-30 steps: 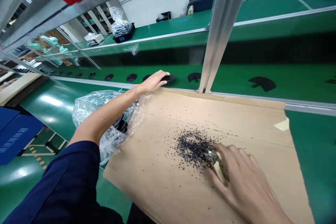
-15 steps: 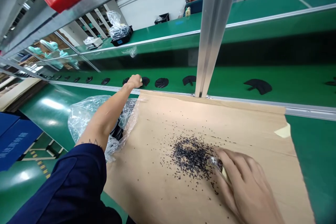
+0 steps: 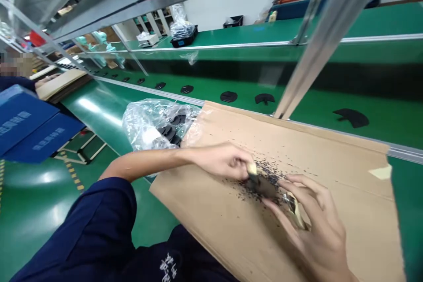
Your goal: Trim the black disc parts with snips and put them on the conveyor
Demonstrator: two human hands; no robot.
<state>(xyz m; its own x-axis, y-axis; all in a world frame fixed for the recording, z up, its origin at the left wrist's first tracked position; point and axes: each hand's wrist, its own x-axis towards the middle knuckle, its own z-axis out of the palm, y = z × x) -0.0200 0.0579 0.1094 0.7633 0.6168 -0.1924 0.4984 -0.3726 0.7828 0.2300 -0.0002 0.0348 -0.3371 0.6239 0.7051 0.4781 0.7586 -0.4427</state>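
My left hand [image 3: 224, 161] pinches a black fan-shaped piece [image 3: 264, 187] by its narrow end; the piece is smeared by motion. A pale yellow cover sits on a fingertip of that hand. My right hand [image 3: 313, 216] curls round a small shiny metal tool [image 3: 289, 202], whose exact kind I cannot make out. The right thumb and fingers are at the far edge of the black piece, and whether they grip it I cannot tell. Beneath both hands, a scattered pile of tiny black bits [image 3: 269, 169] lies on brown cardboard [image 3: 205, 211].
Similar black pieces [image 3: 228, 97] lie in a row on the green belt [image 3: 304, 108] behind the cardboard. A clear plastic bag [image 3: 142, 119] holding black pieces is at left. A metal post [image 3: 317, 57] rises behind. Blue boxes [image 3: 36, 128] and another person's sleeve [image 3: 16, 83] are far left.
My left hand has come back from the belt to above the pile, bringing a black fan-shaped piece. My right hand has shifted slightly and its fingers now meet the piece. The view has turned left.
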